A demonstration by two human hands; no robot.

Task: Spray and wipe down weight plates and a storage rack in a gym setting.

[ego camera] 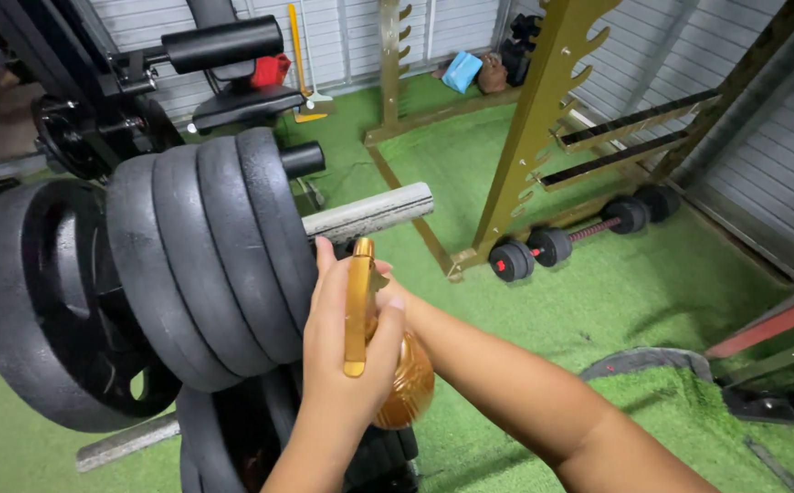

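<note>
Holding a gold spray bottle in front of the chest, the left hand is wrapping its grip closed around the bottle's neck, fingers curling over the long gold trigger. The right hand is lying mostly hidden behind the bottle's top, so I cannot tell how far its grip is open, though it is touching the bottle there. The bottle is sitting just beside a stack of black weight plates loaded on a grey bar, whose end is sticking out above the hands. A small dumbbell is lying well apart on the green turf floor, near a gold rack.
</note>
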